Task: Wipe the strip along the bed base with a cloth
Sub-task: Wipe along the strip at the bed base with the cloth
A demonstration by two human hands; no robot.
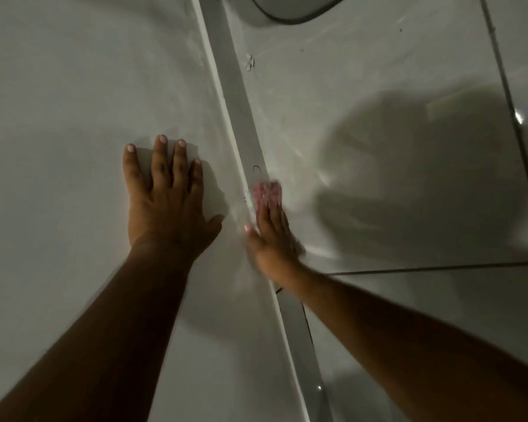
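The right hand [272, 239] presses a pink cloth [267, 194] flat on the grey strip [241, 123], mid-wipe; left hand [168, 199] braces, spread open. Next, the unwiped stretch ahead likely needs a pass.

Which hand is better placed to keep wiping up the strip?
The right hand. It presses the pink cloth against the strip, with unwiped strip running ahead of it. The left hand lies flat and open on the pale surface beside the strip, holding nothing, apparently bracing.
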